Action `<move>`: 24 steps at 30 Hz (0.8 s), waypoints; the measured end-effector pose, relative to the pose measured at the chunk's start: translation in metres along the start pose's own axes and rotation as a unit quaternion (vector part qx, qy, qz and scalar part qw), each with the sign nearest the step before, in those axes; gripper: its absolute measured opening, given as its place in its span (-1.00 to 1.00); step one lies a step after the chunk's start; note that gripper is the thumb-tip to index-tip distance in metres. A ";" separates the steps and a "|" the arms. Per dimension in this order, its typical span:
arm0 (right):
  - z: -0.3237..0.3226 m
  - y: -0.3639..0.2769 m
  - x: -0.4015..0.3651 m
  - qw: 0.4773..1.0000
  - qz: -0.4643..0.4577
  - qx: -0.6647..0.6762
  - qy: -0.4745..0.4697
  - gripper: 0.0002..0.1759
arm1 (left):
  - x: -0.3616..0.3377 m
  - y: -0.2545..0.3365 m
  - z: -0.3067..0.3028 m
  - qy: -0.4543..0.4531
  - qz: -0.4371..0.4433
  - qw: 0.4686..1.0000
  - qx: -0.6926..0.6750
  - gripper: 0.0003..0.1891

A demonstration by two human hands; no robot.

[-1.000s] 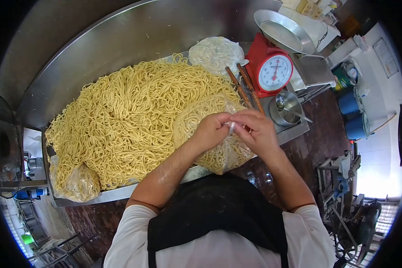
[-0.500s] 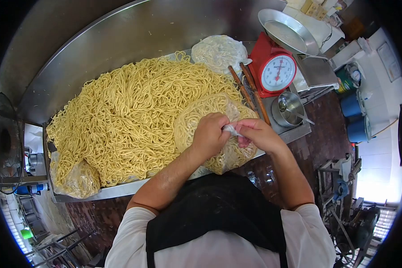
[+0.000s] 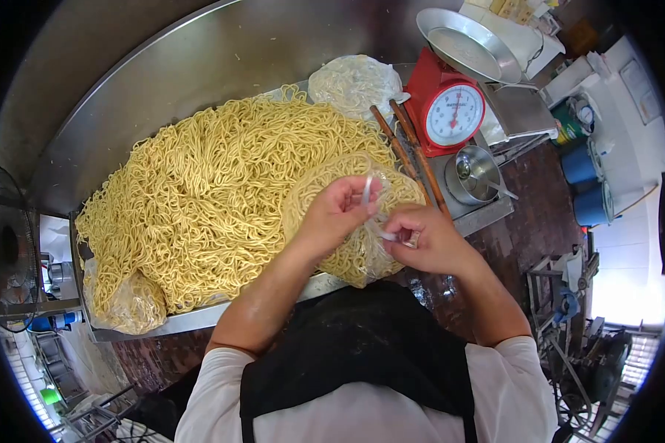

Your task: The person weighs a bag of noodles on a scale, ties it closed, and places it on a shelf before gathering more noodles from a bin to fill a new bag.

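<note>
A large clear plastic bag of noodles (image 3: 358,260) rests at the right end of a big heap of loose yellow noodles (image 3: 199,184). Above this bag, my left hand (image 3: 338,210) pinches a twisted white strip of its plastic neck between thumb and fingers. Lower and to the right, my right hand (image 3: 423,238) is closed on another white end of the same plastic. Between the two hands the neck is partly hidden, so I cannot see whether it is knotted.
Behind the bag are a tied white bag (image 3: 356,85), two wooden sticks (image 3: 419,159) and a red dial scale (image 3: 454,111) with a metal pan. A steel pot (image 3: 474,177) with a ladle stands right. Another noodle bag (image 3: 134,304) sits at the tray's left corner.
My hands were close together at the bag's twisted neck; now they are farther apart, the left raised with one end and the right lower with the other. The view has shifted slightly.
</note>
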State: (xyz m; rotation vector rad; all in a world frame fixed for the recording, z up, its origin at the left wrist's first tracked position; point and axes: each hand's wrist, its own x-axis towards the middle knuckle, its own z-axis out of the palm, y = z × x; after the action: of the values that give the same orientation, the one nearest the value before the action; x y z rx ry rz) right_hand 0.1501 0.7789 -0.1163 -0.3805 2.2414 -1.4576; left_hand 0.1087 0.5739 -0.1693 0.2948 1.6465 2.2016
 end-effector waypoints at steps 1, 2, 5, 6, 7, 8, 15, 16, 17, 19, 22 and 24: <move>0.002 -0.013 0.008 0.975 -0.148 -0.132 0.105 -0.79 | 0.003 -0.005 0.006 0.024 0.041 0.999 -0.014 -0.79; 0.003 -0.019 0.012 0.900 -0.289 -0.256 0.205 -0.80 | 0.005 -0.011 0.005 0.024 0.041 0.999 -0.014 -0.79; 0.004 -0.014 0.025 0.895 -0.241 -0.301 0.225 -0.80 | 0.012 -0.032 -0.006 -0.008 0.070 0.977 0.203 -0.74; 0.008 -0.011 0.027 0.894 -0.248 -0.300 0.221 -0.80 | 0.014 -0.042 -0.010 -0.017 0.077 0.975 0.210 -0.69; 0.015 -0.007 0.026 0.903 -0.235 -0.277 0.228 -0.81 | 0.014 -0.047 -0.013 -0.023 0.083 0.972 0.217 -0.64; 0.021 -0.005 0.025 0.912 -0.223 -0.253 0.232 -0.82 | 0.010 -0.036 -0.009 -0.010 0.084 0.972 0.218 -0.64; 0.024 0.017 0.033 0.945 -0.046 -0.251 0.204 -0.85 | -0.007 -0.024 0.004 0.100 0.277 0.859 0.419 -0.50; 0.014 0.030 0.035 0.964 -0.004 -0.216 0.157 -0.84 | -0.008 -0.026 0.003 0.072 0.291 0.845 0.443 -0.54; 0.010 0.034 0.038 0.976 0.041 -0.181 0.111 -0.83 | -0.009 -0.028 0.002 0.039 0.305 0.830 0.466 -0.58; 0.003 0.027 0.035 0.994 0.085 -0.040 0.063 -0.80 | -0.008 -0.031 0.000 0.055 0.300 0.841 0.447 -0.65; 0.002 0.021 0.026 0.981 0.123 0.149 0.012 -0.75 | -0.005 -0.032 0.000 0.061 0.270 0.867 0.414 -0.75; 0.010 -0.001 0.027 0.983 0.103 0.139 0.061 -0.77 | -0.002 -0.023 -0.001 0.054 0.247 0.880 0.403 -0.78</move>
State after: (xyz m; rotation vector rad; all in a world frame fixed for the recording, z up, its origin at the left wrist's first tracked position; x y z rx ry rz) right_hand 0.1316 0.7588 -0.1247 0.0292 2.0552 -1.6884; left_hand 0.1140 0.5780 -0.1912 0.9089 2.7382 1.6957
